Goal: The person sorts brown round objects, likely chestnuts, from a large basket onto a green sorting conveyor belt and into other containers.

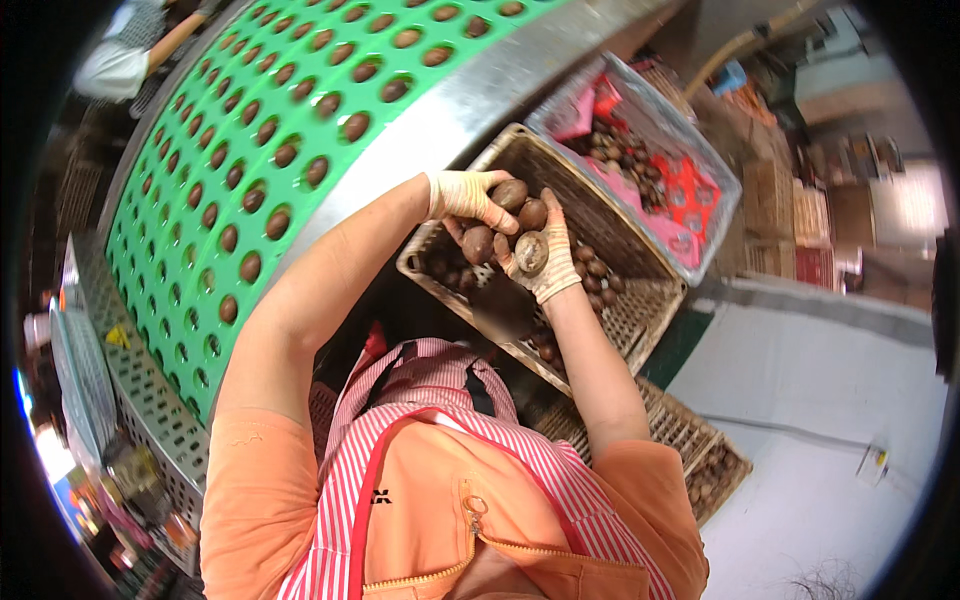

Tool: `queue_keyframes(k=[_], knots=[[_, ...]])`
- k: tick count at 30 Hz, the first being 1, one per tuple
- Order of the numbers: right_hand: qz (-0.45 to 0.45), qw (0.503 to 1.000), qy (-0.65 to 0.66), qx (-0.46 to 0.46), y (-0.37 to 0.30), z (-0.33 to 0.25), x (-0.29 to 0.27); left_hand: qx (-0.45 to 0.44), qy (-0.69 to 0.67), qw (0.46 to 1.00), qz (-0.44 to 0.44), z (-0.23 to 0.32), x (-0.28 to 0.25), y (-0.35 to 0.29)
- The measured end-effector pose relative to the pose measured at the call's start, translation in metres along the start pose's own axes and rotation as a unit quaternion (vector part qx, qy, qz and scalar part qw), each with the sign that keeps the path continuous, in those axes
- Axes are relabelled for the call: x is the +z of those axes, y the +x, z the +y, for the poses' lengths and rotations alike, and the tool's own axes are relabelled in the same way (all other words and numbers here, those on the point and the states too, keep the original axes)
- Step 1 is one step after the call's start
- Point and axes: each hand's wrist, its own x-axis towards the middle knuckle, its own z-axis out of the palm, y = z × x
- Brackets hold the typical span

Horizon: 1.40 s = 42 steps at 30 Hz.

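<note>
Both my hands wear whitish gloves and meet above a woven-look plastic crate. Held in my left hand are two brown eggs, an upper egg by the fingers and a lower egg by the thumb side. My right hand cups a brown egg and a paler, patchy egg in its palm. The two hands nearly touch, so which fingers carry each egg is partly hidden. More brown eggs lie in the crate below.
A green holed conveyor carrying rows of brown eggs slopes along my left, edged by a metal rim. Beyond the crate stands a plastic-lined bin with red sheets and eggs. Another crate sits low right. A person's gloved hand shows far left.
</note>
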Motion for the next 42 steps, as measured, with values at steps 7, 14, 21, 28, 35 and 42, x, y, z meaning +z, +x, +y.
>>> queue_keyframes(k=[7,14,21,28,35,42], knots=[[-0.100,0.981,-0.146,0.075,0.046,0.051,0.128,0.069,-0.016,0.988,0.141,-0.012,-0.069,-0.139],[-0.211,0.906,-0.284,0.233,0.115,0.209,0.226,0.110,-0.110,0.938,0.310,-0.130,-0.107,-0.303],[-0.130,0.827,-0.262,0.480,0.156,0.397,0.264,0.143,-0.261,0.807,0.509,-0.293,-0.089,-0.413],[-0.343,0.700,-0.537,0.323,0.157,0.481,0.300,0.358,-0.439,0.557,0.607,-0.406,-0.075,-0.414],[-0.442,0.472,-0.759,0.081,0.198,0.429,0.297,0.442,-0.438,0.420,0.661,-0.429,-0.091,-0.412],[-0.367,0.537,-0.759,0.013,0.213,0.395,0.331,-0.030,0.018,0.675,0.737,-0.397,-0.141,-0.449]])
